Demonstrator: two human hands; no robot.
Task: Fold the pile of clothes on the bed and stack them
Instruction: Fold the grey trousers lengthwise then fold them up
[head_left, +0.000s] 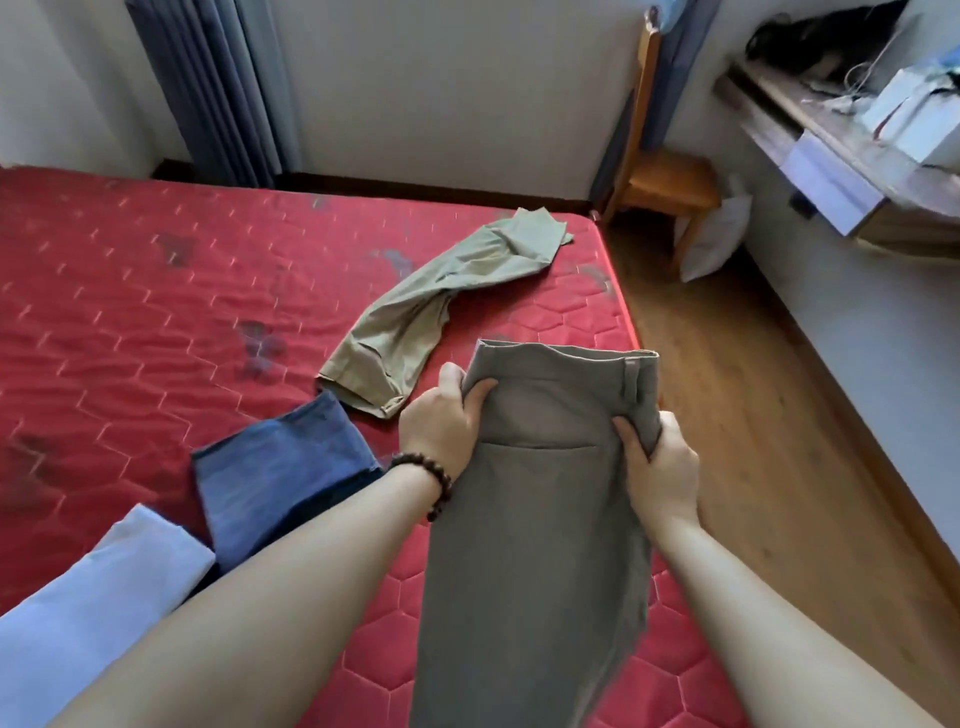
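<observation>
Over the near right corner of the bed (156, 291), you hold the grey trousers (540, 519) up by their waist, the legs hanging down toward you. Your left hand (441, 421) closes its grip on the left edge just below the waistband, thumb in front and fingers bunching the cloth. Your right hand (660, 462) closes its grip on the right edge, a little lower, near the belt loop. A back pocket seam runs between your two hands. You wear a bead bracelet (426, 483) on the left wrist.

Beyond the trousers, the khaki trousers (441, 306) lie loose and rumpled on the red mattress, stretched diagonally toward the far right corner. Left of your left forearm sits a folded blue garment (280, 478), and just beside it, nearer you, a folded white one (88, 603); your forearm covers where they meet. Off the bed, a wooden chair (660, 176) stands by the wall.
</observation>
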